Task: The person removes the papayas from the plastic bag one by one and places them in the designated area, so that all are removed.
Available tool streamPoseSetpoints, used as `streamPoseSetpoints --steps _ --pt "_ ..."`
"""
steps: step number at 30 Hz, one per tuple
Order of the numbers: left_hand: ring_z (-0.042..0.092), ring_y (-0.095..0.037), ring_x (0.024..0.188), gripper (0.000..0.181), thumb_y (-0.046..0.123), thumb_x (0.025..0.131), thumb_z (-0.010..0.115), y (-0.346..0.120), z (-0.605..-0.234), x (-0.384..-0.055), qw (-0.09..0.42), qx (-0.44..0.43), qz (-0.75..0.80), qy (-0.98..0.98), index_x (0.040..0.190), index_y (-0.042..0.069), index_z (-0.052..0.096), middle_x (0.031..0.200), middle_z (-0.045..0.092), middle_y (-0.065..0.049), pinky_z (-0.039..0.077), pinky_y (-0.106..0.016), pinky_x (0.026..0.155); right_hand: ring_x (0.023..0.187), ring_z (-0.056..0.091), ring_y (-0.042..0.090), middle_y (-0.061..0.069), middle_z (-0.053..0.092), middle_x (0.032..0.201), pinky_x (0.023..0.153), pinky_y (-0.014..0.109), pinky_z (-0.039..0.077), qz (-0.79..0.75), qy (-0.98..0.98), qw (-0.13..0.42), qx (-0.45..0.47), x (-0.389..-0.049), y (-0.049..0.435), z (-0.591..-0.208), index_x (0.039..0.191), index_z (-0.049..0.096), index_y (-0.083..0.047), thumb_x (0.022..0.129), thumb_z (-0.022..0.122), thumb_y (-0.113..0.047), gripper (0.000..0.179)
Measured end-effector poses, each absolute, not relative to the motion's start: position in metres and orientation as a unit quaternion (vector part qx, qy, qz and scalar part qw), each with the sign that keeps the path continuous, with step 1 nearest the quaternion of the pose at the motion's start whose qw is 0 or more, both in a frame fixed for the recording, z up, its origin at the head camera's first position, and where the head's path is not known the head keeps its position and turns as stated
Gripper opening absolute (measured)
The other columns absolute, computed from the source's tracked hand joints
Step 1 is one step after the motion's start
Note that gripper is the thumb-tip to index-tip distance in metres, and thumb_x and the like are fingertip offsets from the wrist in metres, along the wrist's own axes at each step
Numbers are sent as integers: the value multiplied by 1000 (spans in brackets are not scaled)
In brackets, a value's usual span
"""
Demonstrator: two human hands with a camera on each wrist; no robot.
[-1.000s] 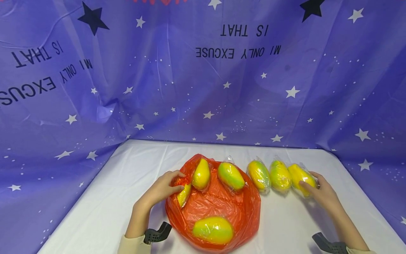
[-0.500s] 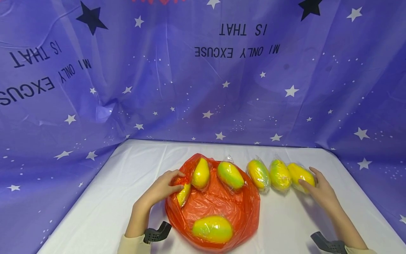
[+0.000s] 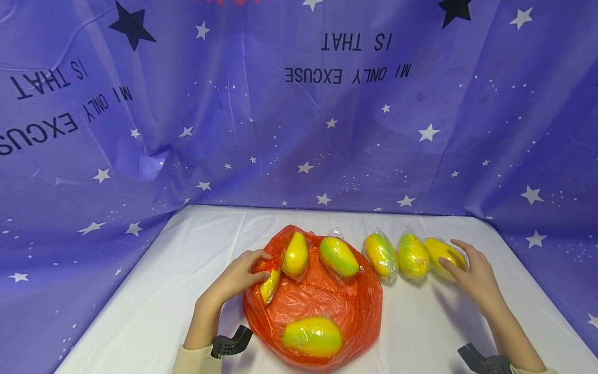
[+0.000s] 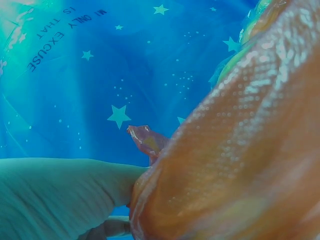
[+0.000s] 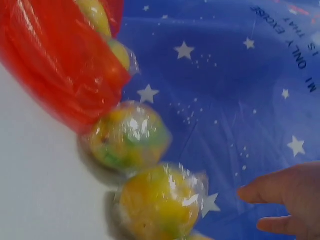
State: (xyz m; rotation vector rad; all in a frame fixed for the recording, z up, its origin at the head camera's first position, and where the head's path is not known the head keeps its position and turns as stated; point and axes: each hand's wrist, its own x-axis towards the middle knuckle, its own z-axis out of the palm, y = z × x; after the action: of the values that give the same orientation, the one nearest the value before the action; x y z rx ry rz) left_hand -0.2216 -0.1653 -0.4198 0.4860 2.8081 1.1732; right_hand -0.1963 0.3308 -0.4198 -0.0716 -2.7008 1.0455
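On the white table lies an opened red plastic bag (image 3: 371,311) with plastic-wrapped yellow-green mangoes in it. One mango (image 3: 312,336) lies at its near side, two at its far side, and another (image 3: 270,286) is partly covered at the left. My left hand (image 3: 238,275) pinches the bag's left edge beside that mango; the left wrist view shows the stretched bag (image 4: 235,150) against the thumb. Three wrapped mangoes stand in a row right of the bag. Over the rightmost mango (image 3: 439,254), my right hand (image 3: 478,278) hovers with fingers spread, holding nothing.
The middle mango of the row (image 3: 413,259) lies close to the rightmost one, and the left one (image 3: 380,257) touches or nearly touches the bag. A purple star-printed curtain (image 3: 327,130) rises behind and beside the white table (image 3: 420,332).
My right hand has let go of the rightmost mango and lifted slightly off it; that mango now lies turned a little. My left hand and the bag stay nearly still.
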Motion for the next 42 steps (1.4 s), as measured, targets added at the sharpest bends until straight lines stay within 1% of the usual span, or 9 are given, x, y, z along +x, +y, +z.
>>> streamPoseSetpoints --steps 7,12,16,18,20,23,25,32,42 --pt "51 -34 118 29 13 87 71 -165 -420 -222 30 159 376 912 115 14 64 120 59 -10 38 -55 100 123 27 61 40 34 136 93 76 20 365 -920 140 6 -190 316 -408 140 38 8 95 61 -28 62" --pt "51 -34 118 30 14 87 71 -163 -421 -221 32 153 379 912 115 14 64 120 59 -10 39 -55 99 120 35 56 37 38 135 89 70 30 367 -918 148 17 -185 308 -402 140 39 6 95 62 -26 60" --pt "50 -34 120 31 15 86 71 -162 -423 -221 33 146 380 913 116 14 64 122 58 -11 38 -55 100 115 45 46 30 45 133 88 31 45 381 -911 154 38 -184 299 -402 138 43 4 94 64 -23 55" --pt "50 -34 120 31 15 86 72 -162 -422 -221 34 143 380 913 116 15 64 122 58 -11 38 -55 100 112 49 41 26 49 131 81 14 43 390 -905 158 55 -184 293 -403 136 46 3 93 66 -20 52" --pt "50 -33 120 31 14 86 72 -161 -422 -221 33 142 380 914 117 15 64 122 58 -10 38 -55 100 111 53 30 22 51 129 77 6 40 408 -897 155 72 -184 287 -404 135 48 1 93 66 -18 50" --pt "50 -33 120 32 13 86 71 -161 -422 -221 32 146 380 913 117 15 64 122 59 -10 38 -55 101 107 56 14 18 53 127 80 8 43 447 -878 141 98 -185 278 -407 134 50 -1 93 65 -15 46" --pt "50 -34 120 32 13 86 71 -162 -421 -221 32 147 381 912 117 15 64 122 59 -10 38 -55 100 107 57 8 17 54 127 82 11 44 474 -864 120 115 -185 271 -409 134 50 -2 94 64 -14 44" --pt "50 -34 120 32 14 86 71 -163 -420 -220 34 143 382 912 117 14 64 123 58 -11 38 -55 100 114 55 33 20 54 129 87 22 49 536 -830 20 157 -187 242 -413 136 47 -2 94 65 -16 48" --pt "52 -33 116 32 11 85 72 -163 -418 -221 30 149 380 912 116 13 65 118 61 -8 40 -55 99 114 53 43 20 54 128 89 32 50 562 -793 -44 230 -190 200 -425 138 45 -7 91 68 -15 53"
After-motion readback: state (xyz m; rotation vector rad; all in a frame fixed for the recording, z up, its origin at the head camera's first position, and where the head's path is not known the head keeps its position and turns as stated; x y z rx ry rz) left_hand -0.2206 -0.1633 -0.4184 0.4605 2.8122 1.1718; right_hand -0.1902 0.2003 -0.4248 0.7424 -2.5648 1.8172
